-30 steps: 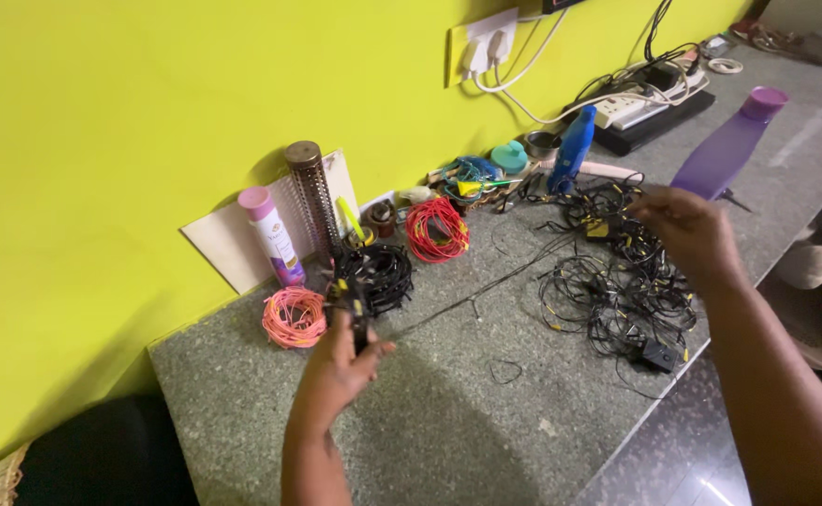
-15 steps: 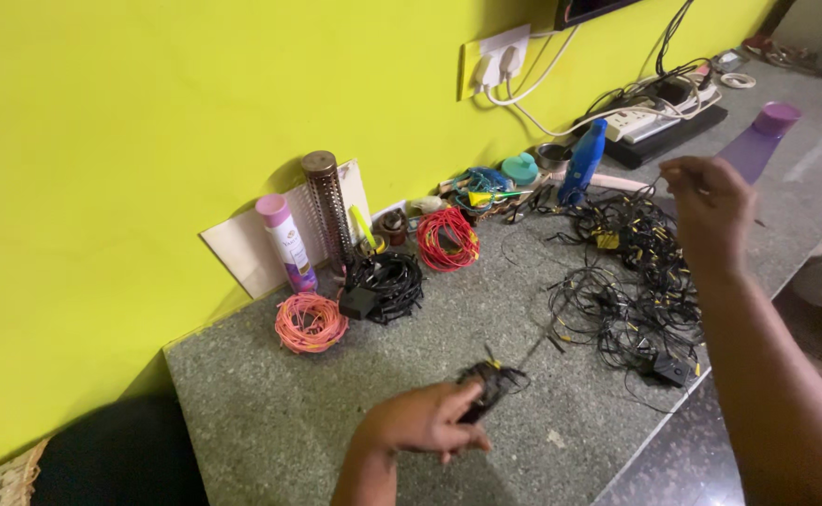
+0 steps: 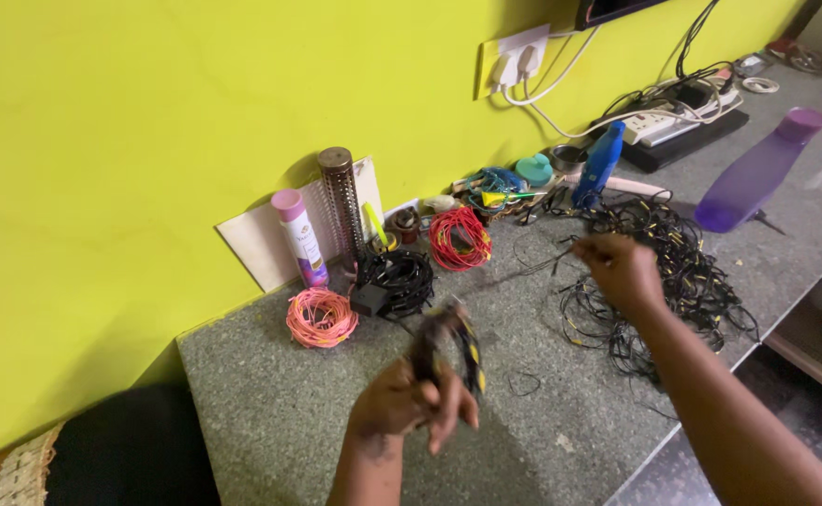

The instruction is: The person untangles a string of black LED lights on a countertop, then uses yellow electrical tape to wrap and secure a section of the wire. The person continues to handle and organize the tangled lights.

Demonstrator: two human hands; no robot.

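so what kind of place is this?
Probably a home or small workshop bench for wiring work: a stone counter against a yellow wall, coils of red wire and black wire, and a power strip.

My left hand (image 3: 409,401) is smeared with motion blur, and so is the small black coil (image 3: 448,345) it grips, so I cannot count its loops or tell what the yellow bits on it are. At two o'clock from it, my right hand (image 3: 622,270) pinches a wire (image 3: 533,267) too thin to follow into the black tangle (image 3: 666,272). My right forearm runs off the bottom edge at five o'clock. The dark screen (image 3: 617,7) is cut off at the top edge, at one o'clock.
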